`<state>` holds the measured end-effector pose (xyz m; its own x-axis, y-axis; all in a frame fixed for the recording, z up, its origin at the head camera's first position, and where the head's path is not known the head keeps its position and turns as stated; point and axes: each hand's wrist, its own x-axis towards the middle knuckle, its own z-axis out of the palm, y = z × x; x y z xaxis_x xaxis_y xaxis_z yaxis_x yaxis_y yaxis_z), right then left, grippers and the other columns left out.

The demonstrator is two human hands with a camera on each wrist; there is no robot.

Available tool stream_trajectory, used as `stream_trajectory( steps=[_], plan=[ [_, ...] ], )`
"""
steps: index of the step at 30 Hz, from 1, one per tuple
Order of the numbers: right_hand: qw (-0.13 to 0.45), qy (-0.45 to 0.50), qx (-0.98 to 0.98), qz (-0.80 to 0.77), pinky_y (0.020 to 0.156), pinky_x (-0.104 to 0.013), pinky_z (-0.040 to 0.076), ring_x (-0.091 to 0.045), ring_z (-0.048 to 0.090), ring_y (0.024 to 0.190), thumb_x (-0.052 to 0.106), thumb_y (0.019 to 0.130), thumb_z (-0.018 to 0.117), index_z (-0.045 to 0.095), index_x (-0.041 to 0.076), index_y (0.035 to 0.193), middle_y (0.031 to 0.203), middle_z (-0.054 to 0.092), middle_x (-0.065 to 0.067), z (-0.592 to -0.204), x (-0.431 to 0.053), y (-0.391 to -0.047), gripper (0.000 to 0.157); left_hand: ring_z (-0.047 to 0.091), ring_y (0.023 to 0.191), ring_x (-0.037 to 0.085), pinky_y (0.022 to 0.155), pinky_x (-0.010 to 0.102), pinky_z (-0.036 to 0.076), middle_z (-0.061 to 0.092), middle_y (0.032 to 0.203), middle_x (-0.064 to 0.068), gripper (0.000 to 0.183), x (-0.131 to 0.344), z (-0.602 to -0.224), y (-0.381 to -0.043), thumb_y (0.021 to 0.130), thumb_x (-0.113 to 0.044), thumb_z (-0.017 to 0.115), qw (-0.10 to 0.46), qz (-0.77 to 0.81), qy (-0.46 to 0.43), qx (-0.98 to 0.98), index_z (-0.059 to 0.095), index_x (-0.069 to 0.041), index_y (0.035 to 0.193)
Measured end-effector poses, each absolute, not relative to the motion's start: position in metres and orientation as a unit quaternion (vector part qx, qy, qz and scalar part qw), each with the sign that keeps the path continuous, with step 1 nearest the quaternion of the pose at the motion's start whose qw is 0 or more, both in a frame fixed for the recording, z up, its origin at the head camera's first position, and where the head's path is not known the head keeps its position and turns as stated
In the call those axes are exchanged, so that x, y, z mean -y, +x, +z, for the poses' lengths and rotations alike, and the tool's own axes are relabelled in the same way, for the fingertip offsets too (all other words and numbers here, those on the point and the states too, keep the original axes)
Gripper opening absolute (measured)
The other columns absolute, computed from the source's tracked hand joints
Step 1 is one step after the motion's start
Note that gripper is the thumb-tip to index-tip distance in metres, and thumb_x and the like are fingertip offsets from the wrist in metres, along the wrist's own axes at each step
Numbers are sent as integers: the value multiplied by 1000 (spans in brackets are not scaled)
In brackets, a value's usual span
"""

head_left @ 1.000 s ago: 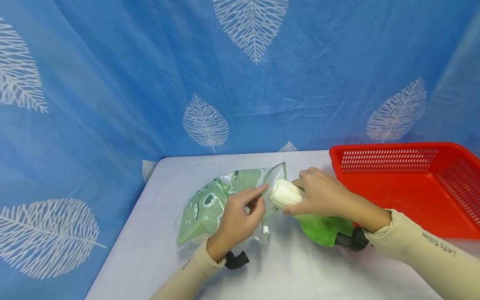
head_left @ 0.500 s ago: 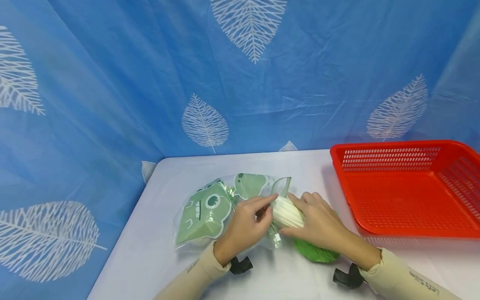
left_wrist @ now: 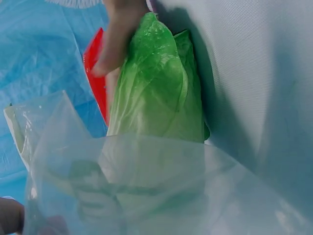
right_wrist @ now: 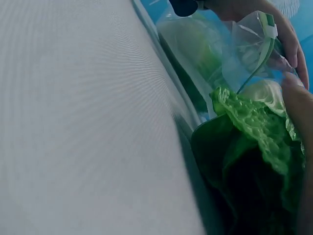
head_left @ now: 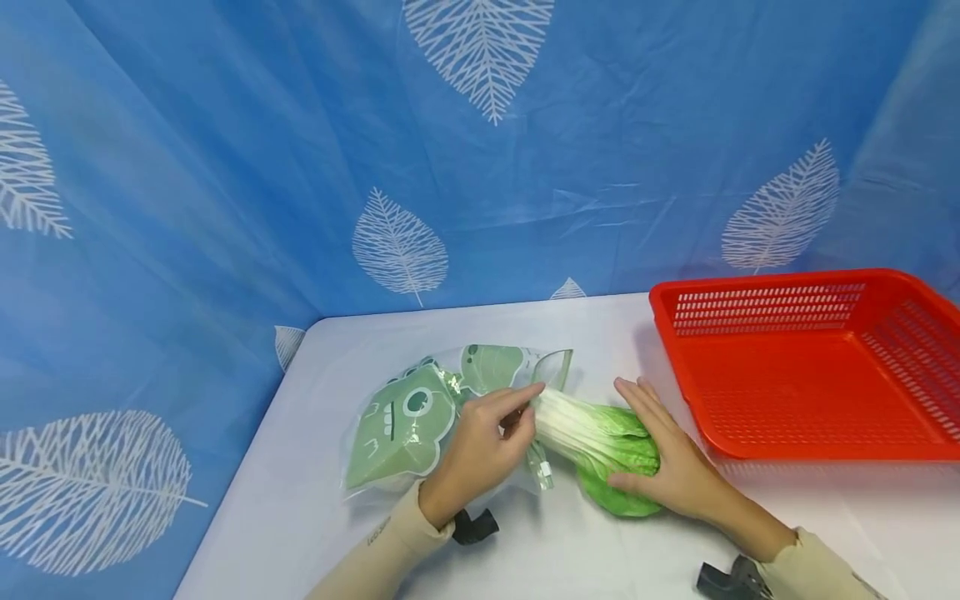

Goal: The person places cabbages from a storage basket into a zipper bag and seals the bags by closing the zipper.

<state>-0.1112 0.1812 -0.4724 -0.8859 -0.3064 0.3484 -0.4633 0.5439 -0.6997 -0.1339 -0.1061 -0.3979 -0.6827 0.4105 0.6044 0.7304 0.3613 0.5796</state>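
Observation:
A leafy cabbage (head_left: 596, 433) with white stalks and green leaves lies on the table, its white end just inside the mouth of a clear zip bag (head_left: 397, 433) printed with green cartoon monsters. My left hand (head_left: 480, 437) pinches the bag's upper edge at the mouth. Over the leafy end spreads my right hand (head_left: 678, 467), fingers and thumb extended around the leaves (right_wrist: 259, 132). From the left wrist view, clear plastic (left_wrist: 161, 171) covers the stalk part of the cabbage. A white slider (right_wrist: 270, 31) sits on the green zip strip.
A red plastic basket (head_left: 765, 446) with slotted walls stands to the right on the white table (head_left: 600, 558). Behind the table hangs a blue cloth (head_left: 615, 150) with white leaf prints.
My right hand has slid back from the white stalk end to the leafy end, loosening its grip, and the cabbage's leaves show. The left hand stays at the bag mouth.

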Motion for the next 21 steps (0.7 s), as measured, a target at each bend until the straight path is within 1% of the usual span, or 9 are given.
stream_trajectory(
  steps=[1,2,4,6,8,11,13,16,21],
  plan=[
    [79,228,877,416,105,-75,28,-30,21,153,41,66,95,26,24,164,163,33,-3,-474,-181,-111,121,46,62,5,56,12,38,54,73,-6,35,106,-399,-134,93,4,59,181,-441,-354,805,72,-1,125],
    [66,234,881,405,104,-74,33,-28,26,151,47,66,95,24,23,165,162,35,0,-476,-181,-111,124,46,62,4,56,12,39,54,73,-6,35,106,-399,-134,93,4,59,181,-442,-355,804,72,-1,125],
    [58,247,892,375,103,-65,41,-22,37,145,57,65,92,23,22,165,159,40,4,-478,-181,-110,126,46,61,4,55,12,38,54,73,-6,36,105,-400,-134,93,4,59,182,-444,-356,802,72,-2,125],
    [72,259,899,345,100,-57,47,-18,46,137,63,66,89,25,20,164,154,46,5,-479,-179,-109,125,46,61,5,55,12,38,54,72,-6,36,105,-401,-134,92,4,59,181,-444,-358,801,72,-2,125],
    [97,268,904,320,98,-51,50,-14,49,131,64,68,88,29,19,163,149,49,6,-480,-178,-108,120,46,60,5,54,12,37,53,71,-6,36,105,-401,-135,92,5,59,181,-443,-361,800,73,-2,125],
    [136,277,897,316,94,-37,51,-11,55,121,56,70,90,37,18,160,141,55,6,-478,-175,-107,111,46,60,5,54,12,37,53,70,-7,36,105,-401,-134,92,4,59,181,-439,-362,802,73,-1,124],
    [146,271,895,323,92,-30,50,-8,57,116,51,71,92,40,20,159,136,57,9,-476,-174,-105,107,46,60,5,54,12,38,53,70,-7,35,104,-401,-134,92,4,59,182,-439,-362,802,73,-1,124],
    [156,251,887,354,93,-17,45,-9,60,112,42,71,94,43,22,158,133,62,8,-475,-172,-102,103,45,59,3,53,11,38,53,70,-7,35,102,-403,-133,91,4,60,188,-434,-368,801,74,-1,123],
    [137,227,858,439,95,-12,41,-9,60,116,32,73,94,54,20,151,131,64,7,-475,-172,-100,88,46,58,4,52,10,37,53,70,-8,35,100,-406,-133,91,5,60,190,-431,-378,797,73,-2,123]
  ],
)
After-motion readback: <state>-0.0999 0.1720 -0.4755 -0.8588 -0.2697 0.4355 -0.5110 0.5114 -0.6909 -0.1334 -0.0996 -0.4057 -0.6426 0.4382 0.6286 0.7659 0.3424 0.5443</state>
